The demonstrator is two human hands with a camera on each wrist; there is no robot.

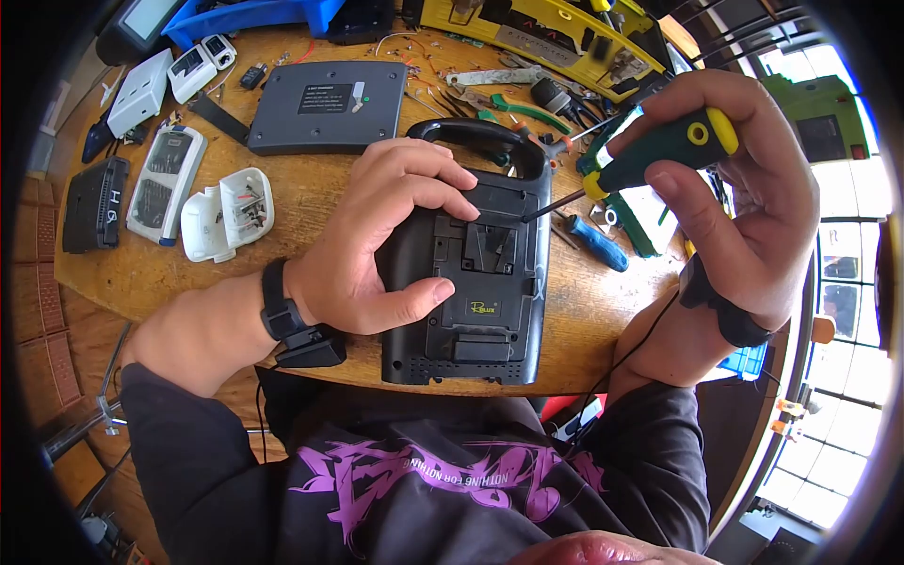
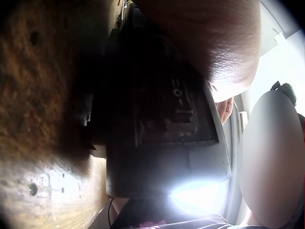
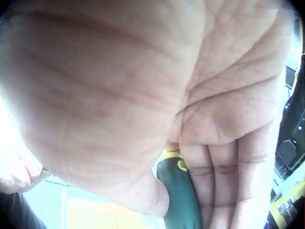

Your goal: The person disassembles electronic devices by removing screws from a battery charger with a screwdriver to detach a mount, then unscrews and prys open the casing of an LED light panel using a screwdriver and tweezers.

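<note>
A black device [image 1: 485,325] with a handle at its far end lies on the wooden bench in the head view. My left hand [image 1: 381,235] rests on its left part, fingers and thumb spread over the panel. Above its right side my right hand [image 1: 744,188] grips a green and yellow screwdriver [image 1: 659,155] between thumb and fingers; the shaft slants down to the panel's upper right edge. In the right wrist view the screwdriver handle [image 3: 178,193] sits between thumb and fingers of the right hand [image 3: 214,114]. The left wrist view shows the device's dark side [image 2: 143,167] with a switch.
A grey charger box [image 1: 330,99] lies beyond the left hand. At left are a bit case [image 1: 166,179], an open white box [image 1: 202,226] of small parts and a black battery [image 1: 94,202]. A blue-handled tool [image 1: 598,243] lies right of the device; pliers and a yellow level [image 1: 527,42] lie behind.
</note>
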